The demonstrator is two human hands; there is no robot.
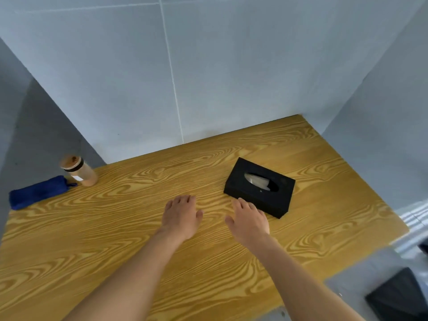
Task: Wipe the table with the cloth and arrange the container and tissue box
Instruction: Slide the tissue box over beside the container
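glossy wood-grain table (139, 239), matt black tissue box (240, 188), fuzzy blue cloth (37, 192), wooden-lidded container (80, 171).

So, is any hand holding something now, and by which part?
Nothing is held. The left hand and right hand are open over the table.

Your bare hands, left hand (180, 216) and right hand (249, 218), hover palms down with fingers extended over the yellow wood-grain table (143, 262), with open board all around your left. The black rectangular tissue box (259, 187) blocks the way just beyond your right fingertips. At the far left edge, the rolled dark blue cloth (37, 192) and the cork-lidded cylindrical container (80, 171) stand together. Pale grey tiled walls (129, 84) close off the back and sides.
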